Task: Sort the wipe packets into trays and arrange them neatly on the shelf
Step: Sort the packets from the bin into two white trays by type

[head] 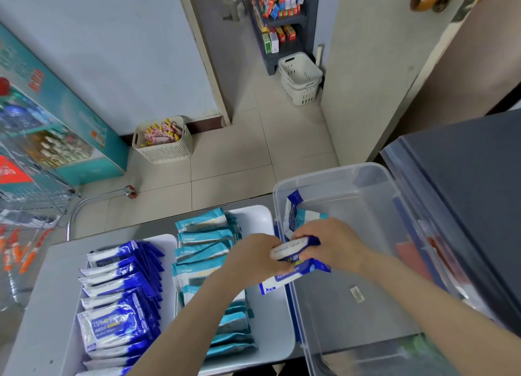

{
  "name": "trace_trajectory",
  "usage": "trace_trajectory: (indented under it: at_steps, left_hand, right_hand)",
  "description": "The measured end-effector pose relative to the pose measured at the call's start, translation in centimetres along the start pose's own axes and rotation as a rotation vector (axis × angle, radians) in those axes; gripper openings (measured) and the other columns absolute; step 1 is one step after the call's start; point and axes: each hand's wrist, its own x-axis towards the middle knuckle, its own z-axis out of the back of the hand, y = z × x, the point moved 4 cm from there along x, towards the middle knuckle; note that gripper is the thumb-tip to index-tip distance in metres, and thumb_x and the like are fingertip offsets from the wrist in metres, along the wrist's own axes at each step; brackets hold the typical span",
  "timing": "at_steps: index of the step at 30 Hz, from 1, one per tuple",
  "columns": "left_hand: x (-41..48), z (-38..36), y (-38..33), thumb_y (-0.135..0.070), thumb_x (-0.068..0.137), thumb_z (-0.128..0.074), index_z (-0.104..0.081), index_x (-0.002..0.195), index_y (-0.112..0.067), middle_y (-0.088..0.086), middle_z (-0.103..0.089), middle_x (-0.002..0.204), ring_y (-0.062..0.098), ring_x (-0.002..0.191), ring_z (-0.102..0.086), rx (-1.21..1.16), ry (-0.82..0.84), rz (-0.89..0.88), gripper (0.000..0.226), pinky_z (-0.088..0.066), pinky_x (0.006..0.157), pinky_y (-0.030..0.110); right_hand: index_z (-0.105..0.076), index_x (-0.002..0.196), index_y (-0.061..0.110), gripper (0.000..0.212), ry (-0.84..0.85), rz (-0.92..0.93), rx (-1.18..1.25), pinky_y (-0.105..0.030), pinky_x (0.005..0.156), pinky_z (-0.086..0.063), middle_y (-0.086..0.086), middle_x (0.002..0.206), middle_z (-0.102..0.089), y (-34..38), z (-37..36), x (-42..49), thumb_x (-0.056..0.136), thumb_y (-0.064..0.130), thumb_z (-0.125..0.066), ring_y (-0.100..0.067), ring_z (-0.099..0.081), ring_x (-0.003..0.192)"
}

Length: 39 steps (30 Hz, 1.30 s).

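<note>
My left hand [255, 256] and my right hand [335, 244] both grip a small stack of blue-and-white wipe packets [293, 263] over the left rim of a clear plastic bin [332, 175]. Two more packets, one dark blue [291, 212] and one teal [310, 216], lean in the bin's far left corner. A white tray [166, 241] at the left holds a row of dark blue packets [118, 299]. The middle white tray [260, 215] holds a row of teal packets [203, 243].
The trays and bin sit on a grey surface [42, 305]. A dark cabinet [465, 178] stands at the right. On the tiled floor stand a beige basket of goods [163, 147] and stacked white baskets [300, 78]. A wire cart [33, 184] is at the left.
</note>
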Motion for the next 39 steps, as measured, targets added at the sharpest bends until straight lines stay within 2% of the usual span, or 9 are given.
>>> trace_trajectory:
  at_steps: [2, 4, 8, 13, 18, 22, 27, 33, 39]
  left_hand:
    - [0.4, 0.3, 0.8, -0.046, 0.08, -0.065, -0.051, 0.067, -0.022, -0.002, -0.057, 0.066, 0.016, 0.06, -0.055, -0.038, -0.072, 0.056, 0.031, -0.04, 0.056, 0.026]
    - [0.4, 0.8, 1.8, -0.044, 0.082, -0.064, -0.053, 0.07, -0.02, 0.0, -0.061, 0.069, 0.019, 0.062, -0.058, -0.106, -0.137, 0.125, 0.029, -0.041, 0.056, 0.027]
    - [0.2, 1.5, 3.5, -0.041, 0.082, -0.064, -0.059, 0.077, -0.017, 0.003, -0.068, 0.074, 0.021, 0.066, -0.065, -0.21, -0.249, 0.199, 0.025, -0.048, 0.057, 0.031]
    - [0.2, 1.3, 4.6, -0.044, 0.082, -0.065, -0.063, 0.09, -0.019, 0.0, -0.071, 0.083, 0.015, 0.069, -0.068, -0.251, -0.263, 0.239, 0.027, -0.058, 0.069, 0.038]
    - [0.1, 0.8, 5.1, -0.047, 0.084, -0.064, -0.056, 0.088, -0.026, -0.007, -0.068, 0.084, 0.006, 0.065, -0.065, -0.254, -0.249, 0.255, 0.022, -0.057, 0.066, 0.029]
    - [-0.1, 0.8, 5.2, -0.048, 0.085, -0.063, -0.058, 0.095, -0.026, -0.01, -0.067, 0.086, 0.005, 0.065, -0.065, -0.297, -0.252, 0.274, 0.025, -0.053, 0.057, 0.022]
    - [-0.8, 0.9, 5.5, -0.043, 0.084, -0.064, -0.057, 0.091, -0.024, -0.008, -0.067, 0.084, 0.005, 0.064, -0.065, -0.354, -0.266, 0.299, 0.022, -0.052, 0.053, 0.019]
    - [-2.2, 0.8, 6.9, -0.043, 0.084, -0.066, -0.058, 0.094, -0.024, -0.007, -0.068, 0.088, 0.007, 0.069, -0.066, -0.392, -0.286, 0.33, 0.022, -0.055, 0.059, 0.023]
    - [-2.9, 0.4, 8.0, -0.043, 0.085, -0.065, -0.057, 0.095, -0.026, -0.008, -0.067, 0.089, 0.01, 0.073, -0.067, -0.409, -0.29, 0.349, 0.022, -0.059, 0.07, 0.03]
  right_hand:
    - [-0.071, 0.097, 0.025, 0.02, -0.156, -0.089, 0.29, -0.02, 0.079, -0.049, 0.012, 0.087, -0.069, -2.2, 0.3, 1.3, 0.079, 0.018, -0.071, -0.002, -0.06, 0.078]
    - [-0.069, 0.105, 0.02, 0.017, -0.267, -0.186, 0.279, -0.031, 0.087, -0.05, 0.004, 0.1, -0.07, -5.7, -0.2, 2.8, 0.09, 0.019, -0.06, -0.011, -0.063, 0.09]
    - [-0.043, 0.14, 0.019, 0.043, 0.073, -0.206, -0.2, -0.032, 0.107, -0.034, -0.002, 0.149, -0.039, -10.3, -4.7, 3.2, 0.097, 0.017, -0.042, -0.021, -0.039, 0.133]
    - [-0.028, 0.148, 0.02, 0.06, 0.261, -0.042, -0.427, -0.03, 0.114, -0.024, 0.001, 0.159, -0.006, -11.0, -8.4, 1.3, 0.092, 0.004, -0.041, -0.018, -0.014, 0.145]
    - [-0.068, 0.104, 0.024, 0.025, 0.05, -0.259, -0.252, -0.031, 0.089, -0.046, -0.001, 0.13, -0.057, -12.5, -7.6, 0.0, 0.087, 0.013, -0.053, -0.024, -0.056, 0.113]
    - [-0.058, 0.115, 0.02, 0.026, -0.236, -0.547, -0.098, -0.026, 0.072, -0.042, -0.002, 0.116, -0.062, -13.0, -6.4, 0.4, 0.09, 0.026, -0.057, -0.023, -0.059, 0.103]
    - [-0.048, 0.111, 0.012, 0.054, -0.199, -0.811, 0.065, -0.033, 0.077, -0.046, -0.009, 0.112, -0.061, -12.4, -7.8, 2.0, 0.074, 0.042, -0.073, -0.029, -0.06, 0.102]
    - [-0.066, 0.1, 0.011, 0.026, -0.248, -0.789, 0.278, -0.03, 0.073, -0.048, -0.011, 0.102, -0.069, -12.6, -9.0, 2.9, 0.08, 0.028, -0.068, -0.029, -0.064, 0.092]
    - [-0.062, 0.096, 0.009, 0.015, -0.44, -0.661, 0.381, -0.032, 0.069, -0.046, -0.012, 0.096, -0.068, -10.9, -6.3, 1.2, 0.086, 0.02, -0.064, -0.03, -0.062, 0.085]
